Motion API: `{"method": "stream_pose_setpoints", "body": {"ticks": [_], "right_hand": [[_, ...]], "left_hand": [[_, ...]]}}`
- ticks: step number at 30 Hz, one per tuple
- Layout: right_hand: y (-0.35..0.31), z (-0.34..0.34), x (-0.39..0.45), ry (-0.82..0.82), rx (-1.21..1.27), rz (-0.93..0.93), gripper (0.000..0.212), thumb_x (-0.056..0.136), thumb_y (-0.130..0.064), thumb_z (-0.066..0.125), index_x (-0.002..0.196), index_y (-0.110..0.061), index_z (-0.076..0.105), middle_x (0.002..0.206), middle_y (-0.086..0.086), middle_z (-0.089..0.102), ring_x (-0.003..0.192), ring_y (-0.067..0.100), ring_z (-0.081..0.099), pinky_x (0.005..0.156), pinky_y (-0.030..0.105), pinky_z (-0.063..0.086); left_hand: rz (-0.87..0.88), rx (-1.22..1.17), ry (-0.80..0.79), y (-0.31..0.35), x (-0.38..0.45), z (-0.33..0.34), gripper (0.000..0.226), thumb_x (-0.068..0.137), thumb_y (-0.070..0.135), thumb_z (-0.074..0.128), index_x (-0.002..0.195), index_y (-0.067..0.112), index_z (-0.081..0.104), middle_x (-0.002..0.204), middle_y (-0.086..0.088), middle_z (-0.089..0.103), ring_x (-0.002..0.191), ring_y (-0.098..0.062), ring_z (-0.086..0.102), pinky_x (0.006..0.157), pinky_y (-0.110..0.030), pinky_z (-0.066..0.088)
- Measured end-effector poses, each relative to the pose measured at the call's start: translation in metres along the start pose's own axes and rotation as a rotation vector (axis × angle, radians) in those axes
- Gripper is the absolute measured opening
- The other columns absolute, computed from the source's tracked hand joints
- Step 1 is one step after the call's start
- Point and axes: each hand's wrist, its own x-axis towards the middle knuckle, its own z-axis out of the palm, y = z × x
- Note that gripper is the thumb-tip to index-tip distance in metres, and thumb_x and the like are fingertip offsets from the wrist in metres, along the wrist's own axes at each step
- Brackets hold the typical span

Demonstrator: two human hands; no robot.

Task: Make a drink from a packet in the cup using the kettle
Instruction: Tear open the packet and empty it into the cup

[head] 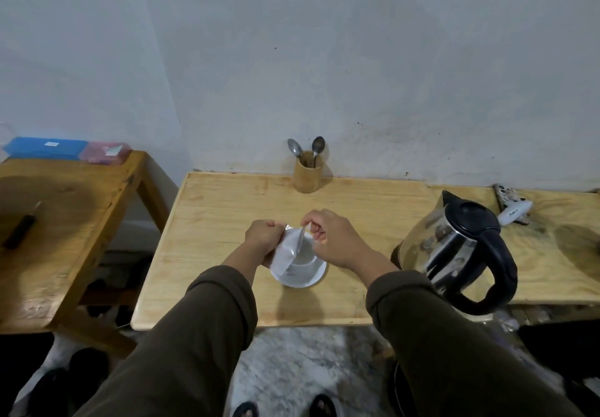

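Above the cup (pixel 303 262), both hands' fingers (pixel 310 223) on packet (pixel 285 252)

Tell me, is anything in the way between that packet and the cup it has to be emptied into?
Nothing visible. Both hands, left and right, hold the packet directly over the open cup on its saucer.

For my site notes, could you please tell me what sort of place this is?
Probably a plain home tea corner: a kettle, a cup on a wooden table and a spoon holder against a bare wall.
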Motion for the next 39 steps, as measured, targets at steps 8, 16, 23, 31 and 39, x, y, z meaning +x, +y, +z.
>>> {"method": "stream_pose_setpoints", "body": {"ticks": [8,16,23,31,39], "right_hand": [[0.03,0.046,-0.017,-0.014,-0.094,-0.021,0.053,0.076,-0.014,0.072,0.125,-0.019,0.054,0.113,0.004,0.045,0.089,0.01,0.039,0.076,0.018,0.033],[0.042,0.07,-0.012,0.078,-0.158,-0.087,0.047,0.07,-0.021,0.076,0.113,-0.013,0.059,0.102,0.009,0.048,0.089,0.014,0.038,0.071,0.025,0.038],[0.04,0.069,-0.009,0.22,-0.134,-0.055,0.025,0.085,-0.018,0.059,0.105,-0.005,0.065,0.099,0.012,0.054,0.09,0.022,0.053,0.07,0.022,0.036],[0.044,0.064,0.002,0.266,0.013,0.047,0.018,0.09,-0.007,0.054,0.096,0.005,0.065,0.088,0.003,0.042,0.074,0.019,0.048,0.069,0.025,0.039],[0.046,0.059,0.016,0.213,0.145,0.252,0.019,0.091,-0.014,0.054,0.073,-0.008,0.054,0.081,0.005,0.042,0.074,0.02,0.045,0.068,0.022,0.029]], "left_hand": [[-0.118,0.228,-0.044,-0.019,0.01,0.011,0.034,0.089,0.025,0.058,0.101,-0.006,0.067,0.067,-0.019,0.059,0.044,-0.023,0.043,0.031,-0.016,0.03],[-0.242,0.305,-0.084,-0.008,0.016,0.018,0.033,0.09,0.02,0.061,0.109,-0.007,0.061,0.059,-0.009,0.044,0.046,-0.017,0.039,0.038,-0.023,0.035],[-0.293,0.272,-0.106,-0.002,0.028,0.019,0.021,0.09,0.013,0.055,0.071,0.003,0.053,0.069,-0.009,0.05,0.055,-0.018,0.05,0.054,-0.023,0.046],[-0.341,0.082,-0.211,0.013,0.022,0.011,0.02,0.093,0.001,0.051,0.075,0.001,0.058,0.033,-0.002,0.06,0.024,-0.002,0.055,0.033,-0.01,0.047],[-0.183,-0.185,-0.206,0.015,0.013,-0.004,0.016,0.093,-0.002,0.047,0.083,-0.003,0.06,0.073,-0.014,0.06,0.045,-0.011,0.064,0.045,-0.013,0.054]]}}
